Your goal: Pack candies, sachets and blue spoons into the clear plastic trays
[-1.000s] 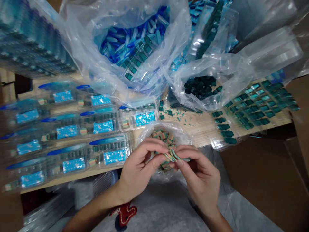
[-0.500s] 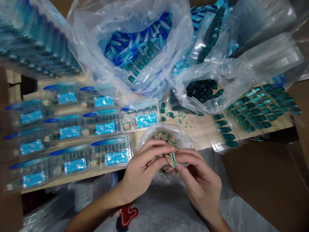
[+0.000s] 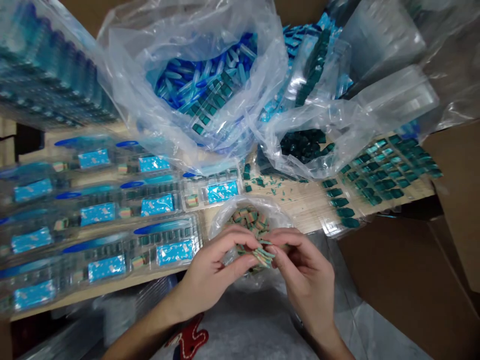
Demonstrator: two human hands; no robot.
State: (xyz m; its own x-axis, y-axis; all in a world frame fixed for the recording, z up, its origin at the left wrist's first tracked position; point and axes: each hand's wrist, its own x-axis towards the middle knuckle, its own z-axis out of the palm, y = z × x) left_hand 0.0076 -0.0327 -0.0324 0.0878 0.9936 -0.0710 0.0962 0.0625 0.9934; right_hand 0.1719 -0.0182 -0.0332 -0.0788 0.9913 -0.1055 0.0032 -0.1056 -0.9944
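Head view: fingers [image 3: 236,237] pinch thin, layered strips [image 3: 263,256] over a crinkled bag [image 3: 279,214].

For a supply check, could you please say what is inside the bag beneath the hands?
The bag holds green-and-tan striped pieces; the left hand and right hand cover some, and anything deeper is hidden.

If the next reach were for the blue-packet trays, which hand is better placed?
Probably the left hand: it is close to the nearest clear tray, while the right hand is on the far side of the thin pieces. Both hands hold those pieces, though.
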